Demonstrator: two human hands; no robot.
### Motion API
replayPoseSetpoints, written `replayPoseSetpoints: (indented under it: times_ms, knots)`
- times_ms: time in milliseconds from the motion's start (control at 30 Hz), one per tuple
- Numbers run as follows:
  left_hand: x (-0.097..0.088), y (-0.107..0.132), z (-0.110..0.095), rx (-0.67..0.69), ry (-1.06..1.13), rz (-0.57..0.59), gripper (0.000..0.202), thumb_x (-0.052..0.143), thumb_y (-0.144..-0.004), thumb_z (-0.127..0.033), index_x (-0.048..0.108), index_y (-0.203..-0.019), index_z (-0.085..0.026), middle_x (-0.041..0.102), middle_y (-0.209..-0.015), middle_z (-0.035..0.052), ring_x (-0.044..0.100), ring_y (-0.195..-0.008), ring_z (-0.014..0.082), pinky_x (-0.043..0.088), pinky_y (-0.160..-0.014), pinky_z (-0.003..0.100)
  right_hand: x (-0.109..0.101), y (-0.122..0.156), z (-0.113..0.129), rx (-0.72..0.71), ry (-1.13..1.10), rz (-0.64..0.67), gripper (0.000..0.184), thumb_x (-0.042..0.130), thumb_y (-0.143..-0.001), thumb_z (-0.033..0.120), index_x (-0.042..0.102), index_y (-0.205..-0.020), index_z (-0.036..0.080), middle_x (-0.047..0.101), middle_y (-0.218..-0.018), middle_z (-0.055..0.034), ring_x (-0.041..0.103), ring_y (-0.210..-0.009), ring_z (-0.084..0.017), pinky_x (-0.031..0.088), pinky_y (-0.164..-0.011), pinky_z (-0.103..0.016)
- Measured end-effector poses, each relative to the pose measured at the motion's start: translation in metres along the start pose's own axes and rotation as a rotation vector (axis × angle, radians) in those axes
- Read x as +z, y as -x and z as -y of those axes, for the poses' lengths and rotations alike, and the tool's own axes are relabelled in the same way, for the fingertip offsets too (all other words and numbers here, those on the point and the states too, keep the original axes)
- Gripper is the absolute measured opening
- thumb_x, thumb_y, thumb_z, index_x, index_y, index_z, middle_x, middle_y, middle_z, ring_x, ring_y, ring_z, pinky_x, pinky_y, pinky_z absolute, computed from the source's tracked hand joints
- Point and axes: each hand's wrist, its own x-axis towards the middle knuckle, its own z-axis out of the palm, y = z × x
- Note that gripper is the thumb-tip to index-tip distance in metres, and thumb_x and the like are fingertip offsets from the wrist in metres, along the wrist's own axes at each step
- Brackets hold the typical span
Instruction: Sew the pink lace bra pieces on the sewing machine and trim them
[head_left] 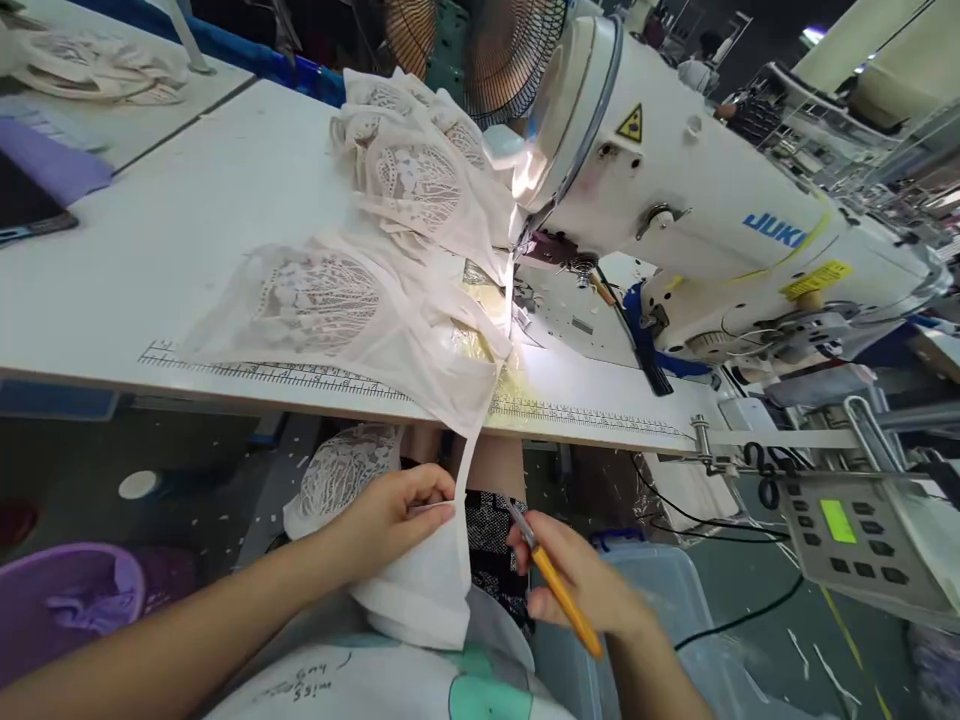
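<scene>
Below the table edge, my left hand (405,515) is closed, pinching the edge of a white bra piece (420,590) over my lap. A narrow white strip (466,460) runs up from it to the fabric at the sewing machine (675,170). To the right, my right hand (577,575) is wrapped round orange-handled thread snips (566,600). Their metal tip points up and left, apart from the strip. More white lace bra pieces (322,300) lie joined on the table, left of the needle area.
The white table (187,210) has a printed ruler along its front edge. A fan (517,50) stands behind the machine. At the right is a control panel (847,530); a clear plastic bin (660,590) sits below. A purple basket (75,560) stands at lower left.
</scene>
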Motion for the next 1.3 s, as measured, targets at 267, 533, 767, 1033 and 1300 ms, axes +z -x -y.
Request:
replayPoseSetpoints:
  times_ms: [267,533,767,1033,1300]
  knots:
    - [-0.004,0.003,0.004,0.052,-0.029,0.007,0.022,0.043,-0.077,-0.033,0.059,-0.071,-0.019,0.058,-0.064,-0.0032,0.051,-0.060,0.0124,0.041,-0.057,0.021,-0.046,-0.039,0.005,0.132,0.277,0.318,0.070,0.037,-0.070,0.092,0.035,-0.066,0.023,0.039,-0.062,0.0036,0.032,-0.055,-0.012,0.025,-0.050,-0.025]
    - [-0.009,0.003,0.004,0.061,-0.027,0.032,0.021,0.044,-0.078,-0.032,0.059,-0.070,-0.019,0.058,-0.065,-0.0031,0.052,-0.060,0.0120,0.040,-0.056,0.021,-0.051,-0.055,0.022,0.182,0.406,0.380,0.060,0.061,-0.070,0.076,0.035,-0.064,0.023,0.036,-0.060,0.0058,0.029,-0.054,-0.011,0.022,-0.049,-0.024]
    - [-0.013,0.003,0.007,0.063,-0.040,0.039,0.021,0.044,-0.078,-0.032,0.059,-0.069,-0.020,0.057,-0.062,-0.0031,0.050,-0.058,0.0121,0.039,-0.054,0.021,-0.046,-0.048,0.010,0.219,0.193,0.308,0.068,0.060,-0.062,0.085,0.034,-0.056,0.022,0.029,-0.054,0.0081,0.023,-0.052,-0.009,0.018,-0.046,-0.023]
    - [-0.008,0.005,-0.001,0.199,-0.091,-0.190,0.018,0.048,-0.082,-0.030,0.053,-0.067,-0.022,0.055,-0.058,-0.0043,0.049,-0.051,0.0110,0.038,-0.047,0.021,0.011,-0.051,0.009,0.074,-0.403,-0.145,0.061,0.048,-0.075,0.083,0.045,-0.077,0.022,0.055,-0.080,-0.0027,0.052,-0.073,-0.017,0.043,-0.064,-0.028]
    - [-0.011,0.002,-0.009,0.369,-0.170,-0.184,0.011,0.052,-0.082,-0.018,0.058,-0.073,-0.023,0.066,-0.070,-0.0004,0.062,-0.067,0.0146,0.049,-0.062,0.023,0.042,-0.059,0.011,0.060,-0.868,-0.110,0.050,0.077,-0.061,0.061,0.049,-0.070,0.021,0.052,-0.067,0.0030,0.048,-0.060,-0.012,0.041,-0.055,-0.024]
